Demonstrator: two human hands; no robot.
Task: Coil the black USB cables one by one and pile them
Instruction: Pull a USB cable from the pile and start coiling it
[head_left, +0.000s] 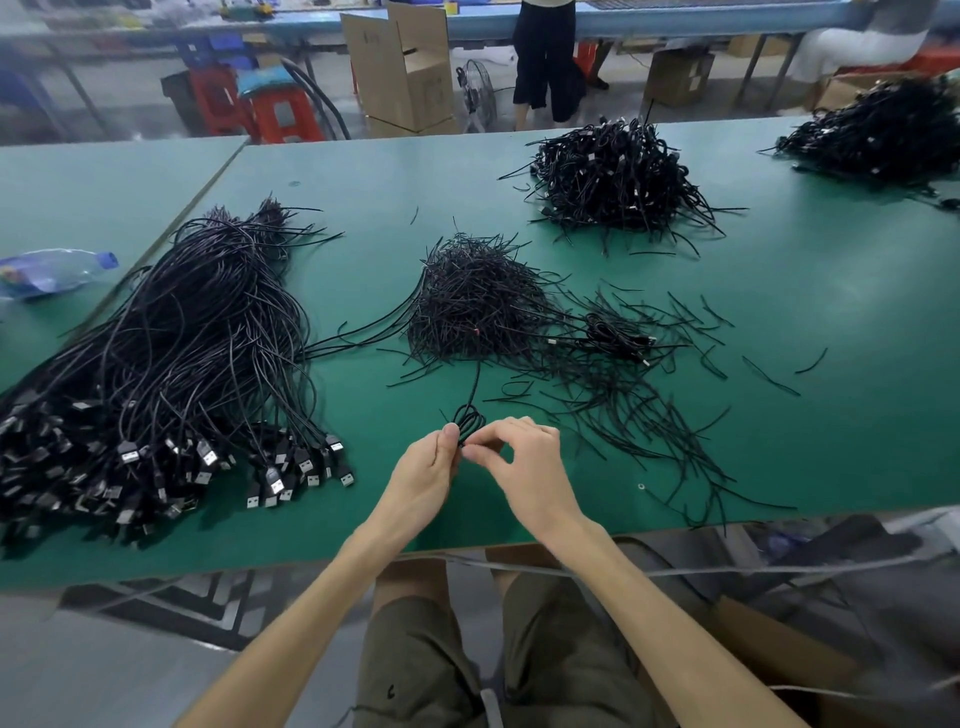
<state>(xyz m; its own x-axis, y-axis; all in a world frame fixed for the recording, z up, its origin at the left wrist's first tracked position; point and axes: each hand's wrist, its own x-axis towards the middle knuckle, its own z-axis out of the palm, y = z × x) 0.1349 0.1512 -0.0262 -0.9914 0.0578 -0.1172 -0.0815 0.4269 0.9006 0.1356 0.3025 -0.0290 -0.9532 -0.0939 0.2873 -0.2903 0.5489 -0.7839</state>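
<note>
Wide green table (779, 322) fills the view, and on its left side sprawls the big bundle (182, 338) of loose black USB cables, plugs fanned out toward the near edge, thin ends trailing off to the far side. Across the table, right of centre, sits a pile (618, 176) of coiled cables, dark and bristly, and a second pile (893, 130) crowds the far right corner. Dead centre there's a heap (478, 306) of short black strands, with more strands (649, 415) spilling out to the right and down toward the near edge. Beyond the table an open cardboard box (400, 67) stands on the floor near some red stools (280, 114), and somebody in black trousers (545, 57) stands by the blue bench behind. Far left, a plastic bottle (52, 270) lies on its side on the neighbouring tabletop. Now the hands, up close at the near edge, about centre: the left hand (426, 467) has its fingers curled round a small coil of cable (469, 418), thumb raised against the loops. The right hand (524, 457) is hard up beside it, thumb and forefinger pinched together on the lower part of that same coil, the other fingers bent loosely above. The cable shows as a few tight loops poking up above the fingertips, and its tail runs straight away over the table to the near rim of the heap
</note>
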